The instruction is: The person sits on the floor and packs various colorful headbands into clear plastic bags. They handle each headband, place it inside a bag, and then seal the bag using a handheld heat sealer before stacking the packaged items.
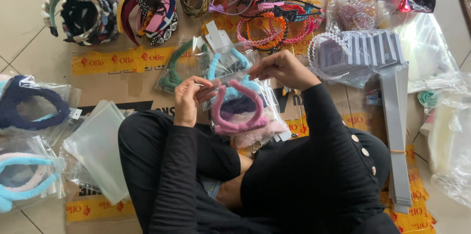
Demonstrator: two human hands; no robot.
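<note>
While hands [235,84] pinched: bagged headband [239,109], crowded edges.

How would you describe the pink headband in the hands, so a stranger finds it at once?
Start at the flattened cardboard on the floor. Above the black knees, the left hand and right hand hold a clear bag. The fluffy pink headband inside is the only one being held.

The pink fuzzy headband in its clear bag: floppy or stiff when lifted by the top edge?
The pink headband probably keeps its arch, so fairly stiff. The clear bag looks thin and glossy, likely crinkly and slippery. Both hands, left hand and right hand, pinch its top.
</note>
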